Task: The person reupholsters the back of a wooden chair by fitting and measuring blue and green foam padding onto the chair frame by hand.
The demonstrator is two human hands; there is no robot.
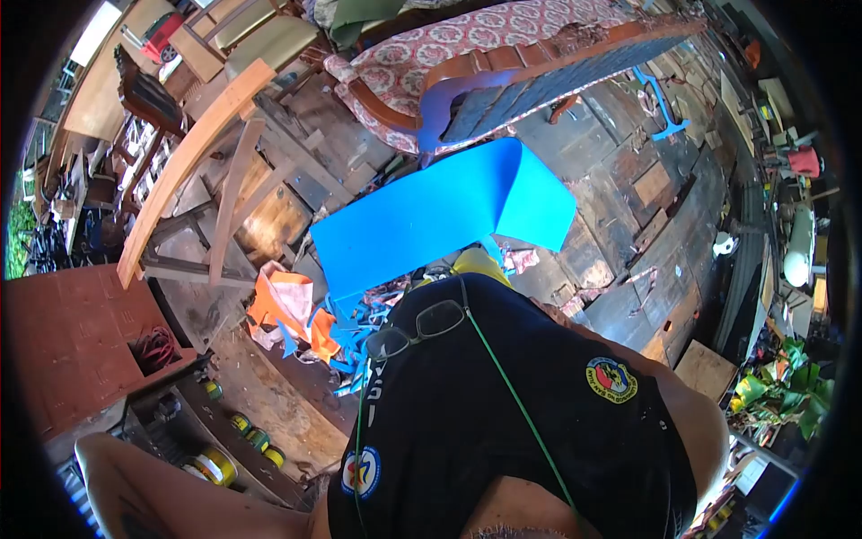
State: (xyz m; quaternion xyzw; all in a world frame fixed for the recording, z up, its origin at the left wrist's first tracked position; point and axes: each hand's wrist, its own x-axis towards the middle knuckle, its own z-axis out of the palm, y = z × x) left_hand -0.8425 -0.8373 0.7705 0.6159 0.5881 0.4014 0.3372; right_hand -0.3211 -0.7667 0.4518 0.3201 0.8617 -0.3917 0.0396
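Observation:
My left arm (180,490) is bent at the lower left, and its hand is out of sight. At the right, my right forearm (620,349) passes behind my dark shirt (521,386). Only a little of what may be my right hand (554,314) shows at the shirt's edge; its fingers are hidden. Beyond my body lies a bright blue sheet (409,229), its far right end folded over. Neither hand visibly touches it. A pair of eyeglasses (440,319) hangs on a green cord over my shirt.
Ahead stands a floral-upholstered sofa (395,76) with a carved wooden frame (440,94). A curved wooden frame (193,166) stands left. Orange fabric (287,310) and blue scraps (359,346) litter the plank floor. Tape rolls (214,467) sit lower left, and a blue T-shaped bar (663,108) lies right.

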